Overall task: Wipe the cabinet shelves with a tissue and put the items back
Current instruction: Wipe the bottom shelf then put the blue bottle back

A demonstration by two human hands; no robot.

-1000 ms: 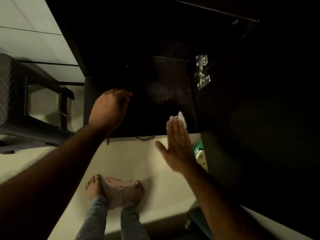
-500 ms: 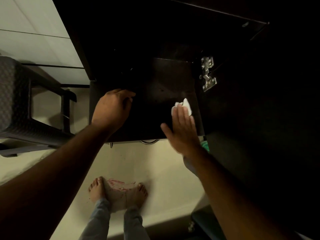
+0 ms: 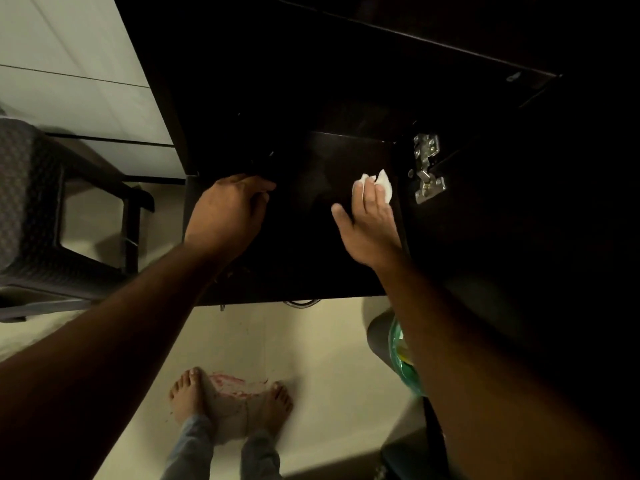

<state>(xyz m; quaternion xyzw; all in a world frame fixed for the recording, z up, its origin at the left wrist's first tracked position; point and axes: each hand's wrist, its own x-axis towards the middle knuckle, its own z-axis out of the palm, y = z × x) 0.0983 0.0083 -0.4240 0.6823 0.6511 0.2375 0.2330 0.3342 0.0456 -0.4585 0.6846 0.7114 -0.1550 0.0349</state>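
Observation:
A dark cabinet shelf point(image 3: 311, 258) fills the middle of the view, its inside very dim. My right hand point(image 3: 370, 226) lies flat on the shelf near its right side, pressing a crumpled white tissue point(image 3: 381, 183) under the fingertips. My left hand point(image 3: 228, 213) rests on the left part of the shelf with fingers curled at a dark edge; what it touches is too dark to tell. No shelf items show on the shelf.
A silver door hinge point(image 3: 426, 168) sits just right of the tissue on the open cabinet door point(image 3: 502, 220). A dark woven stool point(image 3: 41, 216) stands at the left. A green bag point(image 3: 401, 355) lies below my right arm. My bare feet point(image 3: 232, 400) stand on the pale floor.
My right hand has slid the tissue away from the shelf's front edge, deeper toward the back right by the hinge. My left hand has stayed in place.

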